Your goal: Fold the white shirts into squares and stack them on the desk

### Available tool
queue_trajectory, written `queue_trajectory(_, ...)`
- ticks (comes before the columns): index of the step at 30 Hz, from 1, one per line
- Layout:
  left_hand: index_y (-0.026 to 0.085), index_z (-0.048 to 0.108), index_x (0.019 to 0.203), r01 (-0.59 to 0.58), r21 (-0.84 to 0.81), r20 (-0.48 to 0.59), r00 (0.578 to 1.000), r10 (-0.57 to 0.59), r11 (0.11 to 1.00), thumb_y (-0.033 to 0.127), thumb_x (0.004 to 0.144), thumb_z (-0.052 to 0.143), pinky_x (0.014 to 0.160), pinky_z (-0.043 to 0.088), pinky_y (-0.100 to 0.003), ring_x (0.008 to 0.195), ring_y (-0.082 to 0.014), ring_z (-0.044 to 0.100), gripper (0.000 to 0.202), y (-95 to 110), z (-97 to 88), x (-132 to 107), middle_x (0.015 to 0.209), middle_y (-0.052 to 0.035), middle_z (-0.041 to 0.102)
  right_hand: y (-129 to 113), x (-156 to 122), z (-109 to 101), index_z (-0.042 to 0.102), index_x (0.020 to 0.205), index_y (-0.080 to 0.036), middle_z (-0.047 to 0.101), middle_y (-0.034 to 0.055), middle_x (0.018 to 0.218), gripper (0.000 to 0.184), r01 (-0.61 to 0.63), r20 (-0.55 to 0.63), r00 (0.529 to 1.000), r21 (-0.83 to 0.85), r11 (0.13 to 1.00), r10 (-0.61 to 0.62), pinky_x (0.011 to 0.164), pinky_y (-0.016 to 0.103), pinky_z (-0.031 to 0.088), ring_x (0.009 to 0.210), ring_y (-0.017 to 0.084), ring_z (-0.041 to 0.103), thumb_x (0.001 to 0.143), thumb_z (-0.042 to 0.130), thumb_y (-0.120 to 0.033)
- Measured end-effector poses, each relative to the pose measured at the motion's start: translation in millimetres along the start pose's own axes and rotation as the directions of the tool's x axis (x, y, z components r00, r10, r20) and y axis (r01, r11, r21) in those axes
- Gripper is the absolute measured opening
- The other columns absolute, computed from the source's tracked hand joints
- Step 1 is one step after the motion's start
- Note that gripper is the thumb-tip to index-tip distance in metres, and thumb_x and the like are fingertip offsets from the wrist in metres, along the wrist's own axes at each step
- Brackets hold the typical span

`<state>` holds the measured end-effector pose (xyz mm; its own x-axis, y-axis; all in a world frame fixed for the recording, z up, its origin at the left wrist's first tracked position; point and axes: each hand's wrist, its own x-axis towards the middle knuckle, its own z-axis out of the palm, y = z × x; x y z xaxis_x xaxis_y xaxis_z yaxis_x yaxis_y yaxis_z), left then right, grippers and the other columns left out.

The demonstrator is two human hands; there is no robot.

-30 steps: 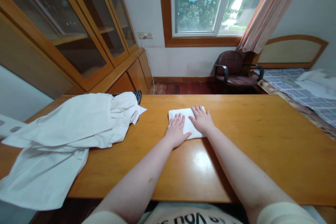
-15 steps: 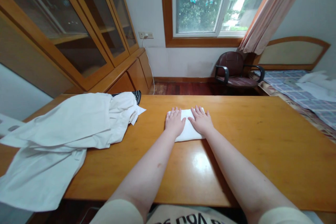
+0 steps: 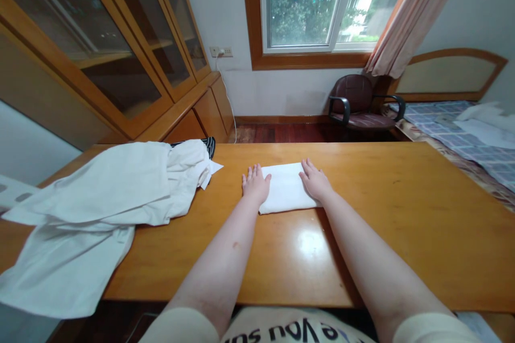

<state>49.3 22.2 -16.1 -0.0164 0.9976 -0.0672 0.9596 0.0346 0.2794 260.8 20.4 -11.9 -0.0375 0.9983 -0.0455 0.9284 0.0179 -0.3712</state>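
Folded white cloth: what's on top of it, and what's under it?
On the folded white cloth, the left hand and right hand overlap its side edges; its middle shows between them. The wooden table shows around it; whatever lies directly beneath is covered.

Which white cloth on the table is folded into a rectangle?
The folded cloth between the left hand and right hand; the larger cloth pile at left lies loose and rumpled.

The person wears a cream shirt (image 3: 273, 315) with short sleeves (image 3: 183, 326). Across its front go big, thick, dark letters (image 3: 306, 332), partly cut by the lower edge. The forearms (image 3: 225, 265) are bare, and the left one carries a small mark (image 3: 235, 245).
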Motion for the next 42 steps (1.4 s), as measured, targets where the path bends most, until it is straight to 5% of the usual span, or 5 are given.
queue_trajectory(12,0.005,0.036,0.137,0.146,-0.133,-0.025,0.988,-0.150,0.980,0.045,0.086,0.045,0.096,0.040,-0.041,0.120,-0.0323,0.050,0.065,1.7,-33.5,-62.9,0.132,-0.0241,0.050,-0.2,-1.9,1.9,0.027,0.147,-0.019,0.021,0.0084,0.154,0.057,-0.012,-0.060,0.998,-0.052,0.999,0.009,0.111,0.046,0.020,0.137,0.023,0.029,0.095,0.027,-0.041)
queue_trajectory(18,0.012,0.044,0.126,0.131,-0.507,0.127,0.989,-0.076,0.852,0.023,0.083,0.054,0.080,0.046,-0.028,0.089,-0.0178,0.064,0.046,-26.6,-17.9,-99.3,0.096,-0.0077,0.068,0.0,-2.6,2.4,0.026,0.147,-0.020,0.021,0.0079,0.154,0.057,-0.017,-0.065,0.998,-0.042,0.999,0.014,0.111,0.046,0.020,0.138,0.023,0.027,0.094,0.027,-0.041)
queue_trajectory(24,0.019,0.045,0.122,0.044,-0.455,0.122,0.992,0.013,0.889,0.018,0.076,0.063,0.073,0.045,-0.026,0.079,-0.0164,0.064,0.049,-31.4,-24.1,-96.3,0.078,0.0011,0.067,0.1,-3.3,0.9,0.025,0.147,-0.020,0.020,0.0089,0.154,0.057,-0.016,-0.055,0.998,-0.067,0.998,0.012,0.111,0.045,0.021,0.137,0.023,0.029,0.095,0.026,-0.042)
queue_trajectory(35,0.020,0.053,0.125,-0.137,0.139,-0.008,0.990,0.139,0.981,0.015,0.081,0.044,0.090,0.043,-0.038,0.109,-0.0272,0.056,0.045,4.8,-63.3,-85.6,0.118,-0.0119,0.061,-1.5,-1.2,-1.2,0.024,0.148,-0.018,0.018,0.0099,0.155,0.057,-0.013,-0.013,1.000,-0.092,0.996,0.012,0.111,0.046,0.020,0.139,0.022,0.025,0.095,0.025,-0.040)
queue_trajectory(42,0.023,0.039,0.140,-0.447,0.109,0.053,0.895,0.444,0.888,0.044,0.090,0.038,0.114,0.014,-0.044,0.140,-0.0251,0.021,0.054,48.0,-13.1,-50.6,0.151,-0.0068,0.030,6.2,3.0,-5.2,0.028,0.147,-0.020,0.024,0.0074,0.153,0.055,0.012,0.053,0.999,-0.062,0.998,-0.009,0.112,0.044,0.020,0.139,0.021,0.024,0.095,0.026,-0.040)
